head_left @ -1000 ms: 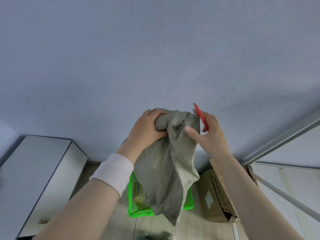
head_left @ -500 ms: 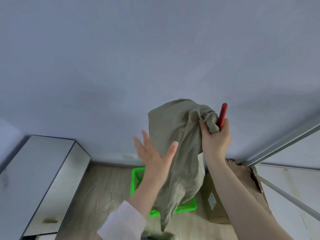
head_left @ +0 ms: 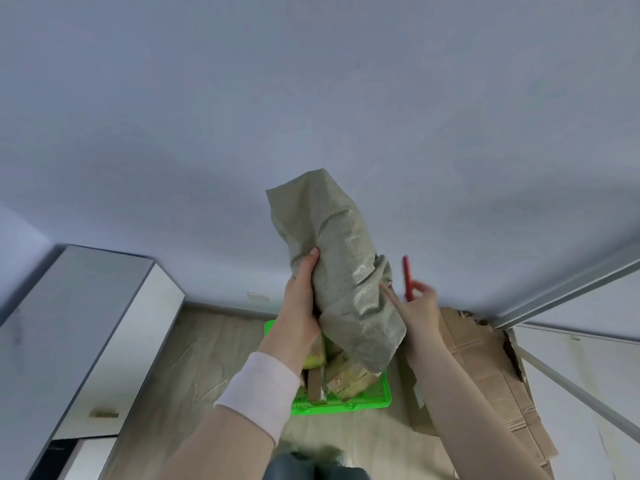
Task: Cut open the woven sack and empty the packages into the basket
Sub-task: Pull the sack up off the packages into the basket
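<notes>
The grey-green woven sack (head_left: 339, 268) is held up in the air above the green basket (head_left: 346, 405), limp and crumpled. My left hand (head_left: 301, 303) grips its left side, thumb on the fabric. My right hand (head_left: 419, 306) is on the sack's right side, holding a red cutter (head_left: 407, 277) upright, with its forefinger stretched out against the sack. Several brown cardboard packages (head_left: 343, 375) lie in the basket on the wooden floor, partly hidden by the sack and my left arm.
A large torn cardboard box (head_left: 485, 368) stands right of the basket. A white cabinet (head_left: 86, 327) runs along the left. A metal frame rail (head_left: 568, 282) crosses at the right. The pale wall fills the upper view.
My left hand, open beside the sack half a second ago, now grips its left side. My right hand has let go of the bunched top and only touches the sack; the sack sits lower.
</notes>
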`<state>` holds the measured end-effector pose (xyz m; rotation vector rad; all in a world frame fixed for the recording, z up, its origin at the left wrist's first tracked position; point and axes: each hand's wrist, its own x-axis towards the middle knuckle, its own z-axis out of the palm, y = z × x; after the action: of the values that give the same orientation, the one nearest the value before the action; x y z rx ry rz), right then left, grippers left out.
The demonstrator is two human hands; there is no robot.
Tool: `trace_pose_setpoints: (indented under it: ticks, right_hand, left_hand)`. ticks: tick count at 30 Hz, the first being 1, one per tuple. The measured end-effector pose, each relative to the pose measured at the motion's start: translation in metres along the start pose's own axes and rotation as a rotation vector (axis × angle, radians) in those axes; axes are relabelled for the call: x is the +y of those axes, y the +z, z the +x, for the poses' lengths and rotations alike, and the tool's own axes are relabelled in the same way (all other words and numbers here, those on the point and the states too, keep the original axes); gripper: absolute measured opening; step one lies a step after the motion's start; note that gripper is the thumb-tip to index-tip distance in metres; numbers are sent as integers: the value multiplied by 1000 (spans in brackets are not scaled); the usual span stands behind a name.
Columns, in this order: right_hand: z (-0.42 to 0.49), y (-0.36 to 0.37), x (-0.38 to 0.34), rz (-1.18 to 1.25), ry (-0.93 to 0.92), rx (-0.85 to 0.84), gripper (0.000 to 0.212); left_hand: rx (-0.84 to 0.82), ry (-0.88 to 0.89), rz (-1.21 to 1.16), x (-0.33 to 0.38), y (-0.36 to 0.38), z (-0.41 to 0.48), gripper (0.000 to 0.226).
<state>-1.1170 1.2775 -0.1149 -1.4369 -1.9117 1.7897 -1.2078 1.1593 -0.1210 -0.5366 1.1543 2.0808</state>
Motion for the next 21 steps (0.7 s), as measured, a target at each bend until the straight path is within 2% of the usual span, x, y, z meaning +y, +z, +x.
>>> trace_pose_setpoints:
  ticks: [1, 2, 3, 4, 6, 7, 8, 9, 12, 15, 17, 18, 20, 21]
  right_hand:
    - [-3, -8, -6, -81, -177, 168, 57]
    - [-8, -13, -15, -126, -306, 249, 42]
    - [-18, -16, -27, -144, -405, 232, 36]
    - [-30, -17, -37, -181, -491, 140, 40]
    - [-40, -9, -42, -429, -535, -41, 69]
    - [-37, -3, -38, -527, -520, -62, 83]
    - [-34, 2, -36, -565, -470, -50, 91]
    - [-31, 5, -35, -536, -420, -9, 88]
    - [-11, -3, -35, -197, -323, 58, 47]
    - [1, -16, -27, 100, -168, 55, 31]
    - [2, -21, -24, 190, -90, 37, 34]
    - [3, -22, -22, 207, -39, 4, 36]
    - [4, -19, -19, 215, 68, -111, 43]
    - [1, -15, -19, 208, 131, -202, 52]
  left_hand:
    - [6, 40, -8, 2, 0, -4, 47]
    - [21, 82, -1, 0, -2, -2, 44]
    - [39, 138, 32, 0, -1, -2, 43]
    - [42, 193, 73, -2, 1, -1, 45]
    - [-1, 227, 162, -5, 10, -8, 67]
    - [-45, 207, 164, -6, 15, -14, 78]
    - [-91, 157, 138, -6, 19, -18, 79]
    - [-133, 127, 130, -6, 22, -21, 72]
    - [-165, 201, 307, -2, 15, -20, 58]
    - [-101, 498, 673, 0, -2, -20, 69]
    - [2, 687, 844, -3, -14, -18, 79]
    - [38, 720, 882, -7, -17, -17, 81]
    - [47, 663, 875, -11, -17, -14, 78]
    - [2, 620, 797, -13, -16, -13, 75]
